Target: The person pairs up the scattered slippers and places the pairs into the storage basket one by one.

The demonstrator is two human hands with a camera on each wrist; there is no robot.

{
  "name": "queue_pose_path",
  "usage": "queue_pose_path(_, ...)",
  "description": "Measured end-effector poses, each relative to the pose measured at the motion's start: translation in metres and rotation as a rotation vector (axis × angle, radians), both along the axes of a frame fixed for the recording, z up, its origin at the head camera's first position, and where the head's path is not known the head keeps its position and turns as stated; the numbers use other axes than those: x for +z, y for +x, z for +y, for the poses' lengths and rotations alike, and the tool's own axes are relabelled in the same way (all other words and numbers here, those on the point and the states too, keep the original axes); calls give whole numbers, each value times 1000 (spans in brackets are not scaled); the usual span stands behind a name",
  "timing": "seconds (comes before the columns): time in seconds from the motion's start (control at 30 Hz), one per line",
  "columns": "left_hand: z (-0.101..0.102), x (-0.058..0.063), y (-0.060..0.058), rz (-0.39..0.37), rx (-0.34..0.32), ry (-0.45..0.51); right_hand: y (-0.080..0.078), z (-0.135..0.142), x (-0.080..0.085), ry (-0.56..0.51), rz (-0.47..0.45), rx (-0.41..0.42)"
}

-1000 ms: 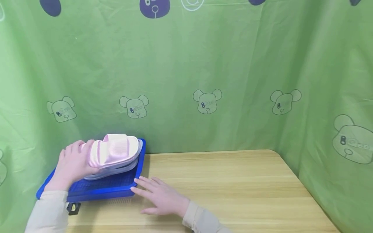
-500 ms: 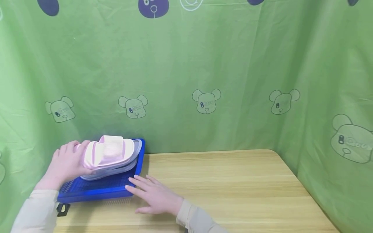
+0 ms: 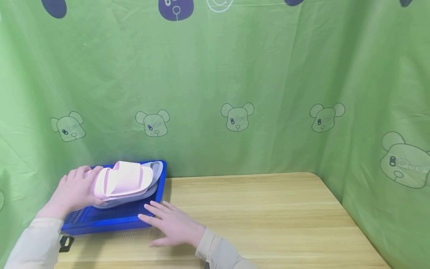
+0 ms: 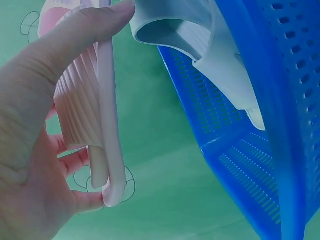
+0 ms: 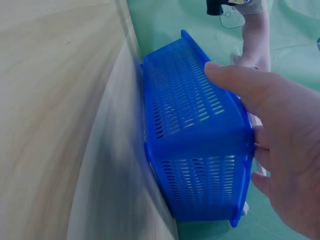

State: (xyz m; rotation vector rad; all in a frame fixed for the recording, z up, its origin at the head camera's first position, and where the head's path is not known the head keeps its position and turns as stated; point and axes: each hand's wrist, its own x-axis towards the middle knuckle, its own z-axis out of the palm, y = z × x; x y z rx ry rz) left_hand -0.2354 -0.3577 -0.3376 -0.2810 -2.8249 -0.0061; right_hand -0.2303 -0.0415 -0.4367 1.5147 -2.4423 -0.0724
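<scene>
My left hand [image 3: 75, 190] grips a pink slipper [image 3: 124, 179] with a ribbed strap, its thumb along one side and its fingers around the other. The pink slipper [image 4: 85, 100] shows edge-on in the left wrist view, apart from the basket's rim. Below it in the head view, grey slippers [image 3: 156, 170] lie in the blue basket [image 3: 111, 225], partly hidden. My right hand [image 3: 174, 224] is spread with straight fingers at the basket's front right corner. In the right wrist view its thumb overlaps the basket's rim and its other fingertips are at the far side.
The basket stands on the left part of a wooden table [image 3: 268, 216], near the back edge. A green curtain [image 3: 201, 74] printed with bear heads hangs behind and at the sides. A small black object [image 3: 66, 243] shows below the left sleeve.
The left hand has moved left and slightly down with the pink slipper, bringing it lower over the grey ones. The right hand has shifted a little left along the basket's corner.
</scene>
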Motion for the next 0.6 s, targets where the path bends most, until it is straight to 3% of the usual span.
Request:
queue_pose_path(0.23, -1, -4, 1, -16, -16, -35, 0, -4, 0, 8, -41, -22)
queue_pose_path(0.6, -2, -7, 0, -45, -37, -81, -2, -6, -6, -1, -10, -10)
